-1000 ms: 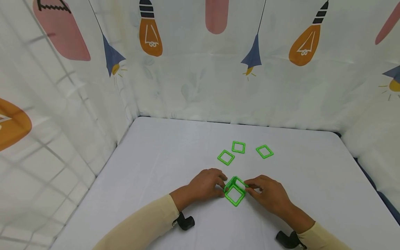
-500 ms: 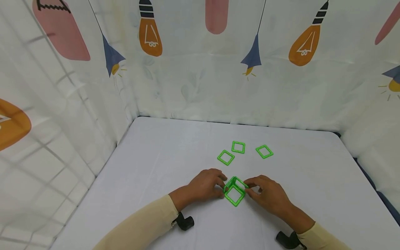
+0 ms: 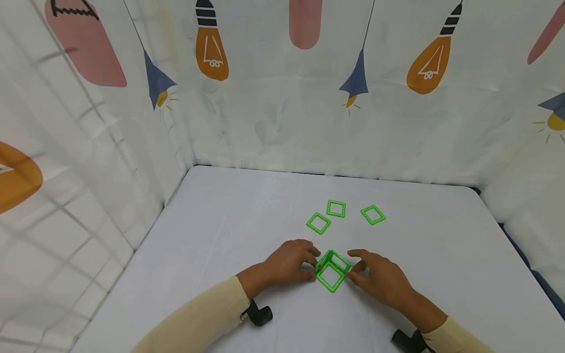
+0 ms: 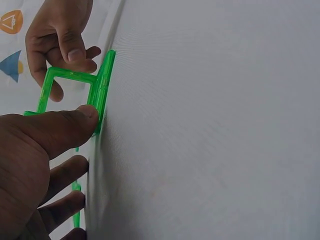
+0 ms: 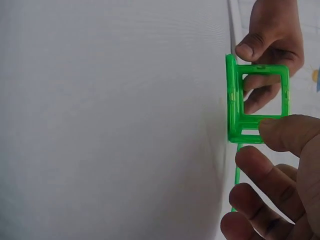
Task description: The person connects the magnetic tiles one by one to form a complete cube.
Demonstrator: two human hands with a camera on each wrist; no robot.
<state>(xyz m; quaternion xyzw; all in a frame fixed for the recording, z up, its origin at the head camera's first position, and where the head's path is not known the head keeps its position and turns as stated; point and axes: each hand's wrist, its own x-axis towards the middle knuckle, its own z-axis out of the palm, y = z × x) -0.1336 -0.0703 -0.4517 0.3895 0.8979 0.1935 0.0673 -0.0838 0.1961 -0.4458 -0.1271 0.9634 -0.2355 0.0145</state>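
Green square magnetic tiles with hollow centres are joined into a corner structure [image 3: 331, 289] in the head view: one lies flat and two stand upright at its back. At the left, my left hand [image 3: 292, 262] pinches an upright tile, its thumb [image 4: 75, 127] against the green frame in the left wrist view. My right hand [image 3: 383, 280] is beside the structure's right side, index finger raised and apart from it. Its thumb [image 5: 290, 131] overlaps the tile's edge in the right wrist view; I cannot tell whether it touches.
Three loose green tiles lie flat on the white table [image 3: 247, 211] beyond the hands: a left tile [image 3: 311, 227], a middle tile [image 3: 328, 208] and a right tile [image 3: 364, 214]. A printed white curtain [image 3: 282, 122] encloses the table's back and sides.
My right hand's index finger has lifted off the upright right tile, and its fingers have spread. The left hand and the structure stay nearly where they were.
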